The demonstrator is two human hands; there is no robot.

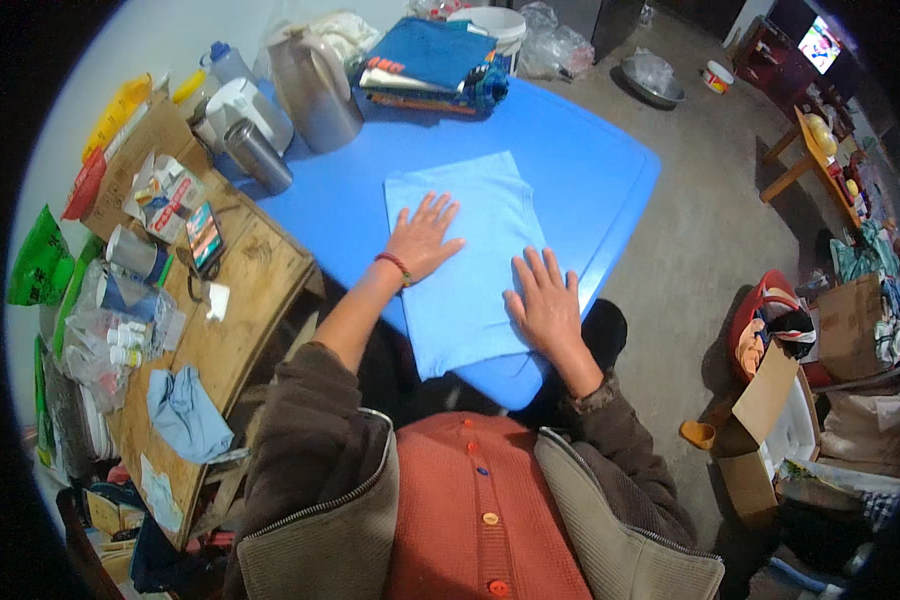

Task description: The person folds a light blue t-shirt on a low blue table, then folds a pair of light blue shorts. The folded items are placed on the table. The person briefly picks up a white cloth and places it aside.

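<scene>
A light blue folded cloth garment (pixel 472 300) lies flat on the blue table (pixel 592 142), its lower end reaching the table's near edge. My left hand (pixel 422 238) rests palm down on the upper left part of the cloth, fingers spread. Over the right side of the cloth, near its lower right edge, lies my right hand (pixel 546 300), palm down with fingers apart. Neither hand grips anything. At the table's far side sits a stack of folded dark blue clothes (pixel 431 64).
A vacuum flask (pixel 315 90), a steel tumbler (pixel 259 156) and a white jug (pixel 247 112) stand at the back left. On the wooden table (pixel 247 277) are a phone (pixel 204 236) and a pale blue cloth (pixel 187 416). An open cardboard box (pixel 766 397) sits at right.
</scene>
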